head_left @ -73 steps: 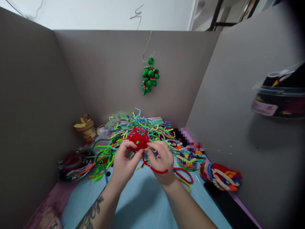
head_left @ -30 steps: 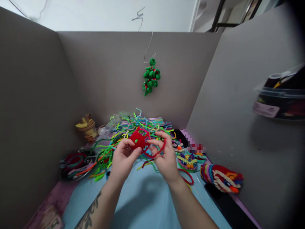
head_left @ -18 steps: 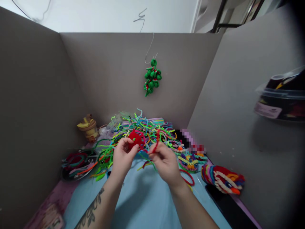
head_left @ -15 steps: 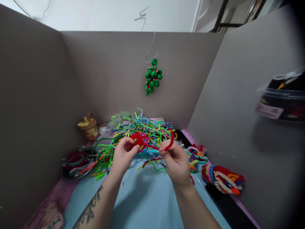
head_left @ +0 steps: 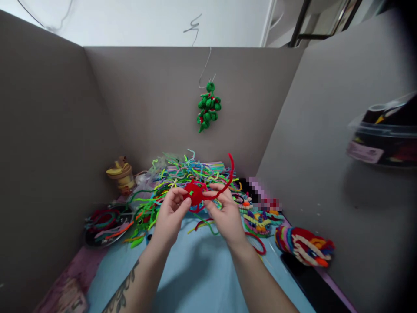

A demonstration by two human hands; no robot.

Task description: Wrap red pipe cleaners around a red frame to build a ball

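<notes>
- We are holding a red fuzzy piece up between both hands, above the near edge of a heap of coloured fuzzy stems.
- With our left hand we are pinching that piece at its left edge, thumb and fingers clamping on it.
- With our right hand we are closing thumb and fingers on a red strand, close by the piece's right edge; its free end is curving up above the knuckles.
- We are showing a small green patch on the piece's face, between the two grips.
- Below our grip we are having a light blue sheet spreading under both forearms.
- Left of our grip, a green figure is lying near the left wrist; farther out, a dark dish is holding coloured loops, and a yellow-brown pot is standing beyond it.
- Right of our grip, a red loop is lying by the right wrist, with multicoloured pieces just past it and a rainbow-striped bundle farther out.
- Well above our grip, a green and red ornament is hanging from a wire.
</notes>
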